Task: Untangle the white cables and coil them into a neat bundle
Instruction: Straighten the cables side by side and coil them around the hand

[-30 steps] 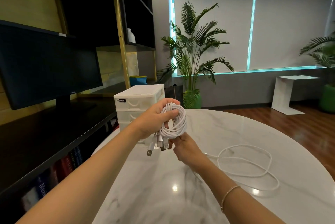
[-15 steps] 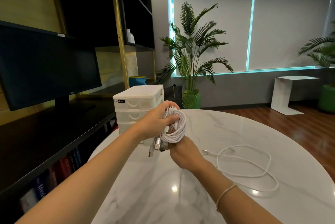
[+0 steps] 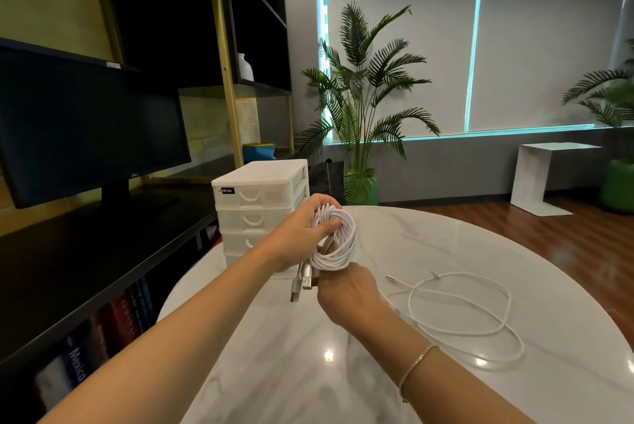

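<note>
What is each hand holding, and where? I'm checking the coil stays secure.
The left hand grips the white cable coil at its top edge. The right hand is under the coil; its fingers are hidden.

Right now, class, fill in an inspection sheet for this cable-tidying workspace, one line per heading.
Surface: round marble table, glossy.
Job's things: white coil held above the table; its plugs dangle.
Clutter: white drawer unit at the table's far left edge.
Grippers: left hand grips the coil; right hand is under it, fingers hidden.
Cables: loose white cable on the table.
Surroundings: monitor, shelving, potted palm.
</note>
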The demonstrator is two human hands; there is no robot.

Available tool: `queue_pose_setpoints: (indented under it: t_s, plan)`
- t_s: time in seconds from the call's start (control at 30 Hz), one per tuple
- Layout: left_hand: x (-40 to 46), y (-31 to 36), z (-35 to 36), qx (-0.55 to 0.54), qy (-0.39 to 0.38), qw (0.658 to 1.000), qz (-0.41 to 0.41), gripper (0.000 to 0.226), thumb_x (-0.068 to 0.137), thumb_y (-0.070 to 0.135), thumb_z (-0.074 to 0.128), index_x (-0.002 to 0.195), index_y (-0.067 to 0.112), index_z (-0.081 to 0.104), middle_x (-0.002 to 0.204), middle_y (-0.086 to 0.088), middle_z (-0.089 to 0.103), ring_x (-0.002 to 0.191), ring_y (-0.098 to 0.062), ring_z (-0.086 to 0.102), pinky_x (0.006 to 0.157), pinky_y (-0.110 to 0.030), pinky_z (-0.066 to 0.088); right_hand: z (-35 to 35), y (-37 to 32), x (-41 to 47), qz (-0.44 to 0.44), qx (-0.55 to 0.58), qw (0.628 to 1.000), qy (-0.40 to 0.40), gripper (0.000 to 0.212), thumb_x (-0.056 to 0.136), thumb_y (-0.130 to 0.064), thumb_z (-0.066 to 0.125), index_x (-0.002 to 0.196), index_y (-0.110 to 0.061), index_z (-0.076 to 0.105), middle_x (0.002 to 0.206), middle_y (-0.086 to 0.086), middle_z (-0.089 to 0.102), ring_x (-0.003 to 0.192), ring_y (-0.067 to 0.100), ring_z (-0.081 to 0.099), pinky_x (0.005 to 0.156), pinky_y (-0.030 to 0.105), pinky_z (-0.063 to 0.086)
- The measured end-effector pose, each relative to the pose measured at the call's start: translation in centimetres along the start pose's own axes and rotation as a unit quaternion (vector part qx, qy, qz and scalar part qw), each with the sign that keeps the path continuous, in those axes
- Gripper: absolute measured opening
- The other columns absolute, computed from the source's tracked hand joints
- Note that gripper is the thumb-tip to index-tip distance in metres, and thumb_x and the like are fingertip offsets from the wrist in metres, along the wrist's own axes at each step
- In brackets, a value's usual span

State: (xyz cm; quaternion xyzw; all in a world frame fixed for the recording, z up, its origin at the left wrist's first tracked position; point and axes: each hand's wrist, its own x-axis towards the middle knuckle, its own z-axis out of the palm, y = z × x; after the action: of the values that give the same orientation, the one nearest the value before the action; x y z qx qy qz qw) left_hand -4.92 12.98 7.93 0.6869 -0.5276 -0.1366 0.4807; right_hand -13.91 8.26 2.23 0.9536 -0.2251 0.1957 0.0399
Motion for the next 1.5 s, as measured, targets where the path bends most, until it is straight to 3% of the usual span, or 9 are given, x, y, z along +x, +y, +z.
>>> queue_pose_setpoints:
  t_s: [0.07,0.1,0.37,0.63,0.8,0.9,1.03,1.23,1.5]
  plan:
    - [0.0,-0.1,0.1,-0.003,0.008,1.0,-0.006,0.019,0.096,0.021,0.052,0.109,0.032,0.047,0.098,0.007,0.058,0.088,-0.009,0.059,0.069,-0.016,0.05,0.2,-0.1,0.2,0.03,0.009,0.998,-0.052,0.028,0.088,-0.009,0.056,0.115,-0.005,0.057,0.11,0.016,0.063,0.098,0.028,0.062,0.065,0.029,0.042]
    - [0.0,-0.1,0.1,-0.007,0.012,1.0,-0.007,0.019,0.095,0.019,0.052,0.108,0.033,0.047,0.097,0.007,0.058,0.087,-0.009,0.058,0.067,-0.015,0.049,0.4,-0.2,0.3,0.036,0.004,0.997,-0.073,0.028,0.094,-0.008,0.046,0.121,-0.005,0.052,0.119,0.014,0.059,0.108,0.029,0.057,0.075,0.031,0.042]
    - [-0.4,-0.5,-0.3,-0.113,0.016,0.993,-0.023,0.021,0.095,0.011,0.052,0.097,0.031,0.051,0.091,0.002,0.059,0.081,-0.009,0.059,0.066,-0.016,0.052,0.3,-1.1,0.8,0.014,-0.046,0.996,-0.082,0.041,0.094,-0.009,0.05,0.134,-0.007,0.041,0.136,0.012,0.046,0.126,0.03,0.043,0.094,0.034,0.043]
    - [-1.0,-0.8,-0.3,-0.123,0.007,0.992,-0.019,0.018,0.095,0.012,0.052,0.099,0.03,0.052,0.092,-0.001,0.06,0.081,-0.011,0.061,0.066,-0.017,0.053,1.0,-0.5,0.5,-0.005,0.012,0.999,-0.033,0.03,0.096,-0.018,0.041,0.125,-0.015,0.05,0.122,0.007,0.058,0.108,0.028,0.056,0.082,0.032,0.044]
    - [-1.4,-1.0,-1.6,-0.142,0.003,0.989,-0.041,0.019,0.094,0.011,0.052,0.102,0.028,0.054,0.091,-0.002,0.06,0.078,-0.013,0.061,0.062,-0.02,0.053,-0.1,3.0,0.4,0.005,0.214,0.975,-0.055,0.073,0.077,-0.051,0.069,0.136,-0.024,0.037,0.122,-0.001,0.046,0.103,0.015,0.051,0.085,0.025,0.044]
    - [-1.5,-1.2,-2.2,-0.135,0.002,0.989,-0.054,0.021,0.094,0.012,0.053,0.1,0.031,0.054,0.092,-0.001,0.06,0.078,-0.013,0.06,0.065,-0.021,0.054,-0.9,4.8,0.7,-0.026,0.234,0.968,-0.089,0.07,0.07,-0.055,0.074,0.126,-0.022,0.049,0.096,-0.006,0.045,0.076,0.005,0.041,0.065,0.015,0.034]
    - [-1.6,-1.1,-2.3,-0.118,-0.027,0.99,-0.065,0.021,0.093,0.012,0.053,0.1,0.032,0.055,0.094,-0.003,0.06,0.08,-0.015,0.06,0.069,-0.024,0.054,-2.5,6.6,0.9,0.022,0.358,0.923,-0.142,0.066,0.071,-0.031,0.078,0.129,-0.018,0.05,0.088,-0.003,0.043,0.072,0.009,0.046,0.065,0.022,0.047]
    - [-1.5,-0.4,-1.9,-0.031,-0.079,0.994,-0.064,0.021,0.093,0.016,0.055,0.101,0.035,0.051,0.093,0.001,0.062,0.077,-0.011,0.064,0.068,-0.023,0.056,-4.2,7.7,0.6,0.045,0.432,0.891,-0.131,0.051,0.054,-0.016,0.058,0.094,0.015,0.052,0.076,0.008,0.039,0.069,0.019,0.038,0.069,0.031,0.04]
    - [-1.4,-0.2,-1.0,0.073,-0.104,0.99,-0.066,0.02,0.095,0.023,0.054,0.112,0.033,0.049,0.089,0.004,0.062,0.073,-0.008,0.06,0.064,-0.017,0.053,-3.5,8.5,1.1,0.097,0.366,0.925,-0.033,0.016,0.079,-0.013,0.061,0.066,-0.017,0.052,0.088,0.003,0.054,0.081,0.021,0.05,0.083,0.039,0.049]
